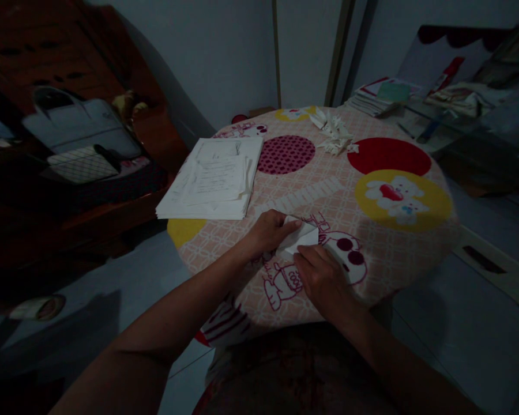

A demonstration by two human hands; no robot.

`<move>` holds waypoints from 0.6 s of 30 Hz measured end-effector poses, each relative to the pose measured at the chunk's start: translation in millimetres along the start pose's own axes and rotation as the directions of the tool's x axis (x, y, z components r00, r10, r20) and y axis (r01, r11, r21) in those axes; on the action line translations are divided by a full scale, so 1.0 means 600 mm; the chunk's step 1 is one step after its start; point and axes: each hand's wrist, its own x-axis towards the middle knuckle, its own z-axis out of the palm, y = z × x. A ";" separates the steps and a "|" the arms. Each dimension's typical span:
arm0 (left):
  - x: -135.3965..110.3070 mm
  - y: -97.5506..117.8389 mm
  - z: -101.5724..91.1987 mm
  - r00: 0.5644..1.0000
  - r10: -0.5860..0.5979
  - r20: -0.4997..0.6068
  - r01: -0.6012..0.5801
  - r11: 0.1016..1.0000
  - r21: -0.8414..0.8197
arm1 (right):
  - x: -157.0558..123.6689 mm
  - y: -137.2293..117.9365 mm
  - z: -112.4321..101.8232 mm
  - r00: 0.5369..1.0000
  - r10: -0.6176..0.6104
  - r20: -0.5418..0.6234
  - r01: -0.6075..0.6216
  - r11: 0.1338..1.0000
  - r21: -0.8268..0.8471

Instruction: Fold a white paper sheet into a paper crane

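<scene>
A small piece of white paper, partly folded, is between my two hands above the near part of the round table. My left hand is closed on its left side, with the thumb lying on top. At its lower right edge, my right hand pinches the paper, fingers curled. Part of the sheet is hidden under my fingers. Left of my hands lies a stack of white paper, topped by smaller sheets with writing.
The table has a patterned cloth. Several folded white paper pieces are heaped at its far side. A chair with bags stands at left. At right is a glass-topped table with papers and clutter.
</scene>
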 end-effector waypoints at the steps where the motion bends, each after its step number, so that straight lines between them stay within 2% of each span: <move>1: -0.001 -0.006 0.002 0.999 -0.011 -0.040 0.010 1.000 -0.025 | -0.001 0.000 0.001 1.000 0.002 0.003 -0.002 1.000 0.001; 5: -0.006 -0.024 0.011 0.986 -0.058 -0.158 0.039 0.992 -0.121 | -0.004 0.000 0.004 1.000 -0.011 -0.004 0.011 1.000 0.004; 7: -0.013 -0.022 0.016 0.978 -0.078 -0.193 0.058 0.993 -0.106 | -0.005 0.000 0.004 1.000 -0.019 -0.007 0.019 1.000 -0.006; 11: -0.043 0.004 0.026 0.970 -0.038 -0.239 0.057 0.996 0.071 | -0.004 -0.002 0.001 1.000 -0.026 -0.006 0.026 0.999 -0.026; 15: -0.081 0.033 0.042 0.981 0.076 -0.176 -0.014 0.944 0.328 | -0.004 -0.001 0.003 0.998 -0.043 -0.043 0.042 0.999 -0.024; 18: -0.097 0.041 0.053 0.983 0.134 -0.128 -0.066 0.898 0.435 | -0.006 0.002 0.008 0.996 -0.062 -0.061 0.060 0.998 -0.033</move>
